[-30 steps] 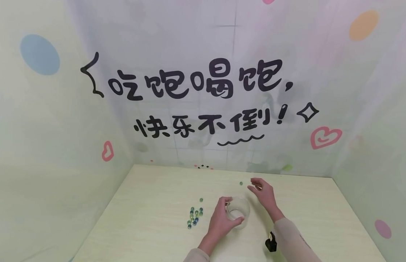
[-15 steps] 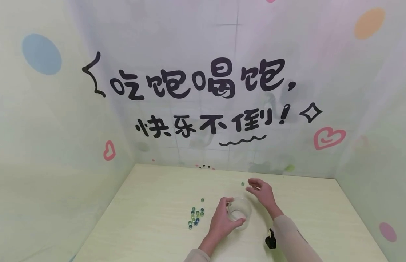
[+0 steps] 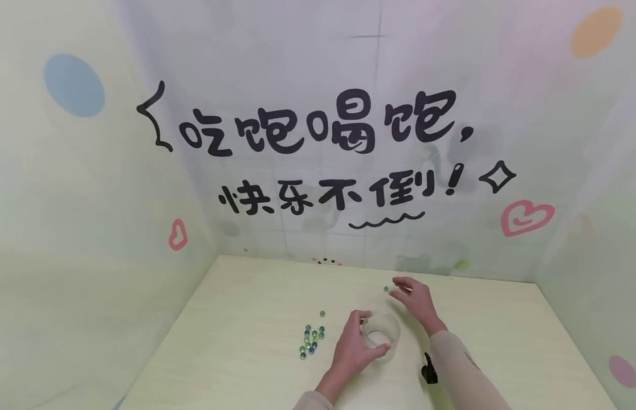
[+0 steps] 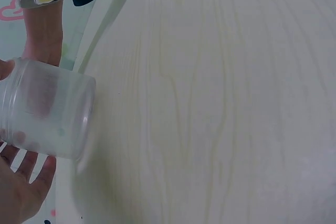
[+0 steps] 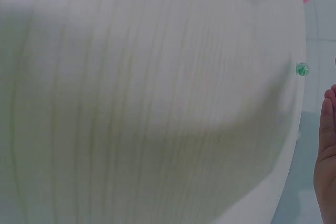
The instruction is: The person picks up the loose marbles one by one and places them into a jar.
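My left hand (image 3: 355, 347) grips a clear plastic jar (image 3: 392, 327) around its side. Its thumb lies along the near side and its fingers reach round the far side. In the left wrist view the jar (image 4: 50, 111) shows a threaded neck and nothing inside. My right hand (image 3: 416, 299) is just beyond the jar, thumb and fingers parted, holding nothing. Close to its fingertips a single green marble (image 3: 386, 289) lies on the table. The right wrist view shows this marble (image 5: 302, 69) clear of the fingers (image 5: 326, 129), which appear at the right edge.
Several green and blue marbles (image 3: 312, 341) lie grouped on the pale wooden table (image 3: 225, 341), left of the jar; one marble (image 3: 322, 314) sits apart behind them. A black device (image 3: 429, 369) hangs under my right forearm. Printed fabric walls (image 3: 297, 239) border the table.
My right hand has come slightly nearer the single marble, narrowing the gap. The head view has shifted, so everything appears farther right. My left hand keeps its grip on the jar.
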